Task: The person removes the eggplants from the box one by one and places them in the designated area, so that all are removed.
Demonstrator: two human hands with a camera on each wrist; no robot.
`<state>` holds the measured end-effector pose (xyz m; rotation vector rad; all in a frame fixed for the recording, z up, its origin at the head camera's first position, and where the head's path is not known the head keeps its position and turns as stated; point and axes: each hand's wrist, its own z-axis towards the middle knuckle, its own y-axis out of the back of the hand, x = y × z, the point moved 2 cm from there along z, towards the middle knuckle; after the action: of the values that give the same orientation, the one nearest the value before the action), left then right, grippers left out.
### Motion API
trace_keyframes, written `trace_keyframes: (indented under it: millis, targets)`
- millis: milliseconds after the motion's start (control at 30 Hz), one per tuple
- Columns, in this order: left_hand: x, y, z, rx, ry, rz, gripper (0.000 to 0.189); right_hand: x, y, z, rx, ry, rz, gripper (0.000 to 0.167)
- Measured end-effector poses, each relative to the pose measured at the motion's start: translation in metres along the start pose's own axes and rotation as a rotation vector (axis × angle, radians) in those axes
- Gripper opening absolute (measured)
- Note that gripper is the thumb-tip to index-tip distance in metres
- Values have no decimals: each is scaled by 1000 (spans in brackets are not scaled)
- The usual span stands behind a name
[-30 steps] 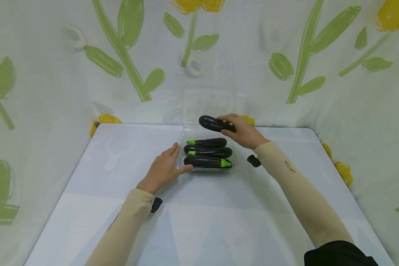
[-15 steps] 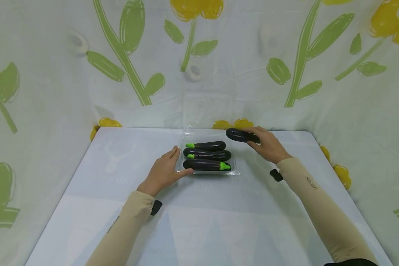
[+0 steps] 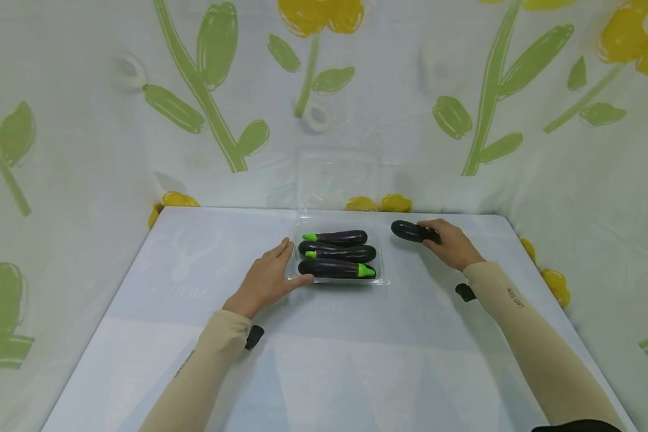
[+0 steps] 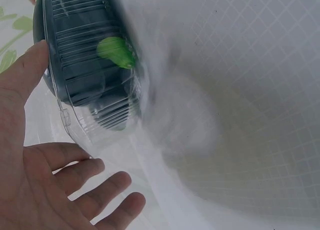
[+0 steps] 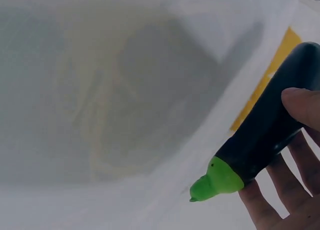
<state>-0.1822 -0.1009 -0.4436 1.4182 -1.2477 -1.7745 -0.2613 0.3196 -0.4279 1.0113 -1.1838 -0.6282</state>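
My right hand grips a dark purple eggplant to the right of a clear plastic container. In the right wrist view the held eggplant shows its green cap, with the thumb on one side and the fingers on the other; a shadow falls beneath it. Several other eggplants lie crosswise in the container. At its left side rests my left hand, fingers extended and thumb along the front corner. The left wrist view shows the container's ribbed wall, with eggplants behind it.
The container's transparent lid stands raised at the back, hinged to the base. Behind the white table hangs a pale curtain printed with green leaves and yellow flowers, which also runs along both sides.
My right hand has carried the eggplant from above the container's back to the right and lower, toward the table. The left hand stays at the container's left side.
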Motion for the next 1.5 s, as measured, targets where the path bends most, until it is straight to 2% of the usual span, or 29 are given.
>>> trace_keyframes:
  millis: [500, 767, 933, 1200, 1500]
  targets:
    - [-1, 2, -2, -4, -2, 1, 104, -18, -10, 2, 78, -59, -22, 47]
    - [-1, 2, -1, 10, 11, -1, 105, -23, -16, 4, 72, -63, 2, 50]
    - [-1, 0, -1, 17, 20, -5, 106, -23, -16, 5, 77, -54, 5, 52]
    - [0, -1, -1, 14, 16, -14, 105, -19, -14, 4, 98, -88, 31, 54]
    - [0, 0, -2, 12, 14, -12, 105, -11, -10, 5, 52, -66, 32, 53]
